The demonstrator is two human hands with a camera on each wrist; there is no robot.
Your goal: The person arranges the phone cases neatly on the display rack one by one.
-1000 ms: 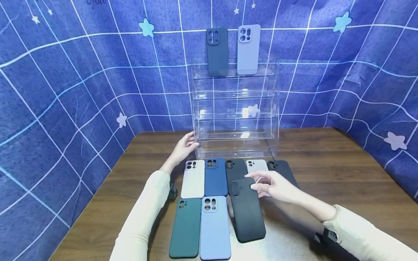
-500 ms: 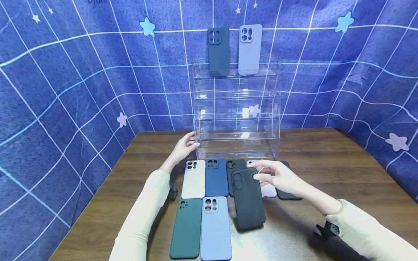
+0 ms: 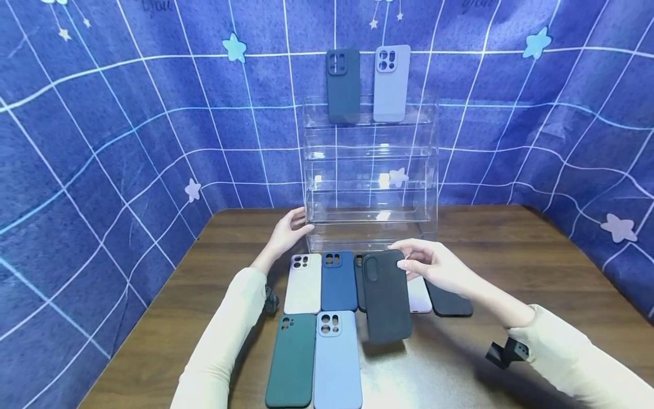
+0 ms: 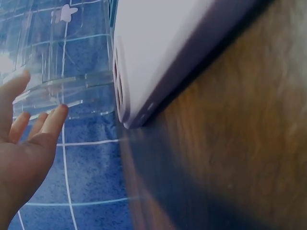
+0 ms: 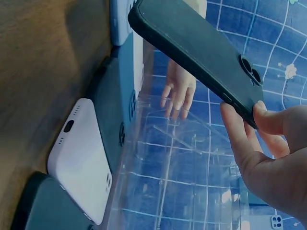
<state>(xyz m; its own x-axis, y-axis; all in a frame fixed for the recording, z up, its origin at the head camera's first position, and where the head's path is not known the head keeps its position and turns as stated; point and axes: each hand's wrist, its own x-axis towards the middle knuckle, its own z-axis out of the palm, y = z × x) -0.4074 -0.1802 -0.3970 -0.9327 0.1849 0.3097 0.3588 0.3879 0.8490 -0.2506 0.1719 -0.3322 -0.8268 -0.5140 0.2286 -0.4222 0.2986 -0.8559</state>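
Observation:
My right hand [image 3: 434,264] pinches a black phone case [image 3: 388,304] by its upper right corner. The case hangs tilted above the table, camera end up, covering part of a dark case [image 3: 360,284] lying behind it. In the right wrist view, thumb and fingers [image 5: 235,129] grip that corner of the black case [image 5: 196,48]. My left hand [image 3: 288,232] is at the lower left side of a clear tiered display rack [image 3: 370,216], fingers loosely bent. In the left wrist view the left hand [image 4: 31,153] reaches beside the rack [image 4: 91,79]; contact is hard to make out.
Two cases, dark blue-grey [image 3: 343,85] and pale lilac [image 3: 392,85], stand on the rack's top tier. On the table lie a whitish case [image 3: 303,284], a blue one [image 3: 339,284], a white one [image 3: 420,295], a black one [image 3: 449,298], a green one [image 3: 291,360] and a light blue one [image 3: 338,363].
My right hand has raised the black case off the table and moved it toward the rack. The left hand has stayed at the rack's side.

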